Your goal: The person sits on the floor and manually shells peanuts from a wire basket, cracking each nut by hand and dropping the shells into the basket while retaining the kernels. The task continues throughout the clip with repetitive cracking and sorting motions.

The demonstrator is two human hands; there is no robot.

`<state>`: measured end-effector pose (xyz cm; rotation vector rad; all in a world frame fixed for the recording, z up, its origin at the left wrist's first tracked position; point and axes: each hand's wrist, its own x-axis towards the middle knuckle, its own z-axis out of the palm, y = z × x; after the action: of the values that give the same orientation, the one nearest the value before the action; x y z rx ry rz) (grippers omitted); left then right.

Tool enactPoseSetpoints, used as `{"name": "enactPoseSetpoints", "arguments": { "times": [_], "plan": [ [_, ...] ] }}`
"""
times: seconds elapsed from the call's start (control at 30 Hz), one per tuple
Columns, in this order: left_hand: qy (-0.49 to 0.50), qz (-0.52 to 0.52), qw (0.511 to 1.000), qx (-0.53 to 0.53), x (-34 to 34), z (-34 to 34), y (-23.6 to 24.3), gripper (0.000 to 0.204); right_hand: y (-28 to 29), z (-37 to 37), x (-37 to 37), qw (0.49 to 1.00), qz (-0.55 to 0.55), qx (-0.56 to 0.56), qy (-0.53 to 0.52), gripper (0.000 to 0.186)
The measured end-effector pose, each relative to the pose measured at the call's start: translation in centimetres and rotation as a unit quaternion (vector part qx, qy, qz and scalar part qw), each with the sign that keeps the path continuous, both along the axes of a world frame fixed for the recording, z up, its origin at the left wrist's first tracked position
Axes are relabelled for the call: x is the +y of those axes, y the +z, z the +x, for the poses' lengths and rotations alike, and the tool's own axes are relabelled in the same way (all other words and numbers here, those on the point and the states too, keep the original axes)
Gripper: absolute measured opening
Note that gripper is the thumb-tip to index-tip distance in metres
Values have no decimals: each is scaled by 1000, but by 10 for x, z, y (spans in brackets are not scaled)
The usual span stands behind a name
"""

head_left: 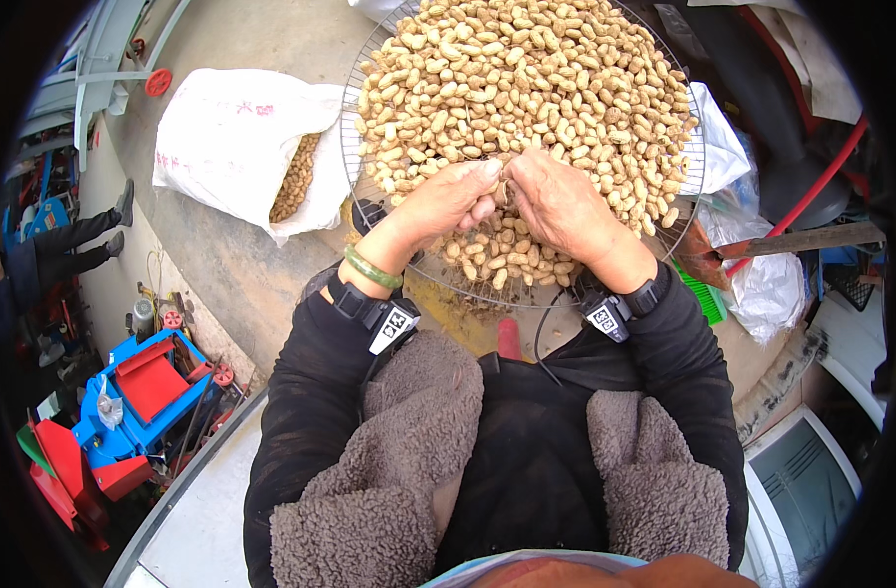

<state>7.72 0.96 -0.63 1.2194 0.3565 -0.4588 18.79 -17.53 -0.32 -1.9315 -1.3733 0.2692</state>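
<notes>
Unshelled peanuts [526, 78] lie heaped on a round wire rack [352, 118] in front of me. Over the near part of the heap my two hands meet, fingertips together. My left hand [453, 196] is closed in a pinch, thumb against the curled fingers. My right hand [560, 201] is closed too, its fingers bent toward the left. Between them shows a small brownish bit that looks like a peanut, mostly covered by the fingers. A green bangle [371, 268] rings my left wrist, and both wrists carry strapped devices.
A white woven sack [222, 147] with peanuts at its mouth lies left of the rack. Blue and red machinery [144, 392] stands at lower left, near a person's legs [85, 235]. To the right are plastic bags [766, 294], a green basket [702, 292] and a red bar [810, 191].
</notes>
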Motion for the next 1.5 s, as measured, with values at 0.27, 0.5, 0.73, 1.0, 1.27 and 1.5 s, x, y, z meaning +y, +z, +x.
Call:
{"name": "enactPoseSetpoints", "arguments": {
  "times": [0.27,0.5,0.73,1.0,1.27,1.5],
  "plan": [
    [49,-250,963,-83,-1,0,3,48,15,-6,-5,716,114,687,39,27],
    [81,14,994,-74,-4,5,1,26,16,3,-6,910,-20,414,23,24],
    [92,-277,949,-119,0,4,1,18,13,-4,-4,590,204,776,88,25],
    [103,108,985,-84,18,8,-1,9,18,20,-26,827,25,562,-15,20],
    [-170,467,833,-245,6,-14,-6,15,36,-2,-41,854,-153,401,295,25],
    [-144,455,830,-290,10,-13,-10,15,34,0,-35,951,-119,271,88,10]
  ]
}}
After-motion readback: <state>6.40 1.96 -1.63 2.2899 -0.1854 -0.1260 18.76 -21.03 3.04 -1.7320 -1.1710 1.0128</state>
